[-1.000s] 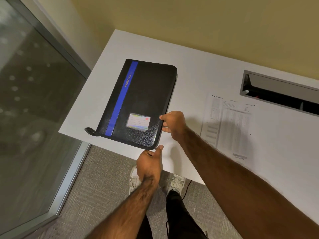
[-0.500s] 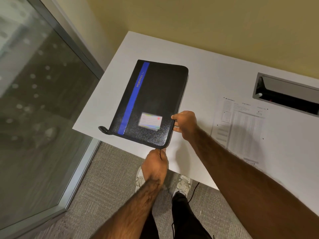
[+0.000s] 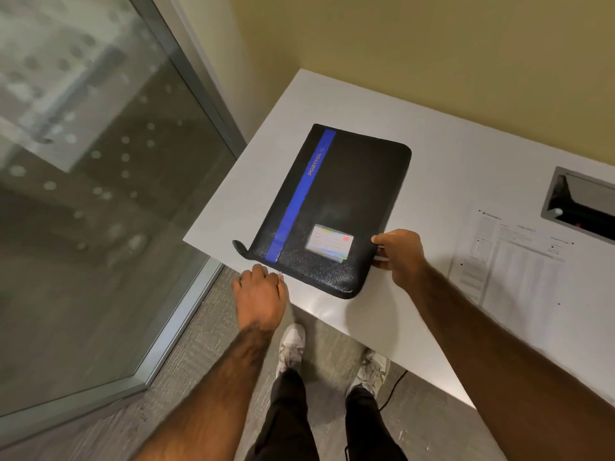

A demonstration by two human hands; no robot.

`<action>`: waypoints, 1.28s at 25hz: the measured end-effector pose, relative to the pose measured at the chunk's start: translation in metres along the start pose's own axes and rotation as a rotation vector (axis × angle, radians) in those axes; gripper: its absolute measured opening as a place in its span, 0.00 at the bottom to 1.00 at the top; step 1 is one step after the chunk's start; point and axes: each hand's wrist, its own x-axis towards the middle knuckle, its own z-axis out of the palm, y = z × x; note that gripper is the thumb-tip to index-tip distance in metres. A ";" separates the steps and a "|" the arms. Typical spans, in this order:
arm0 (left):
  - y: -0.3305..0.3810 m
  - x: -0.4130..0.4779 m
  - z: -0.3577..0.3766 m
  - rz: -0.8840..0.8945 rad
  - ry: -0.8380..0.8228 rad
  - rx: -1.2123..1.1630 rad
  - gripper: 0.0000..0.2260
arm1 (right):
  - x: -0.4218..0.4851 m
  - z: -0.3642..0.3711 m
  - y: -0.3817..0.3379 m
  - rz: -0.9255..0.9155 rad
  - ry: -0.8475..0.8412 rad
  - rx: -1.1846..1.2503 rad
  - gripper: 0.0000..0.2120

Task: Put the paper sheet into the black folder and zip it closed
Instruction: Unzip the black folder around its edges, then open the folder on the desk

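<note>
At desk corner, black folder (image 3: 329,211) lies flat and closed; paper sheet (image 3: 512,261) is still outside, just right. Left hand (image 3: 261,294) pinches zipper pull (image 3: 280,273), right hand (image 3: 399,254) clamps the folder's edge. Brace there, pull along the track.

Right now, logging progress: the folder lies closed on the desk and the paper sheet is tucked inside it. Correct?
Not quite. In the head view the black folder does lie closed on the desk, but a printed paper sheet lies on the desk beside it, right of the right hand.
</note>
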 end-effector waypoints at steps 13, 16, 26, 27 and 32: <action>-0.065 0.040 -0.003 -0.168 0.052 0.017 0.17 | 0.007 -0.001 0.004 0.026 0.038 -0.076 0.05; -0.068 0.043 -0.003 -0.153 0.070 -0.175 0.20 | 0.007 -0.003 0.003 0.019 0.061 -0.073 0.07; 0.002 0.063 -0.031 0.079 -0.215 -0.581 0.24 | -0.020 -0.008 -0.019 -0.189 0.065 -0.125 0.10; 0.009 0.067 -0.038 0.036 -0.232 -0.620 0.23 | -0.028 -0.008 -0.025 -0.184 0.046 -0.100 0.10; 0.034 0.084 -0.083 -0.064 -0.384 -0.858 0.26 | -0.065 0.017 -0.053 -0.276 0.027 -0.176 0.11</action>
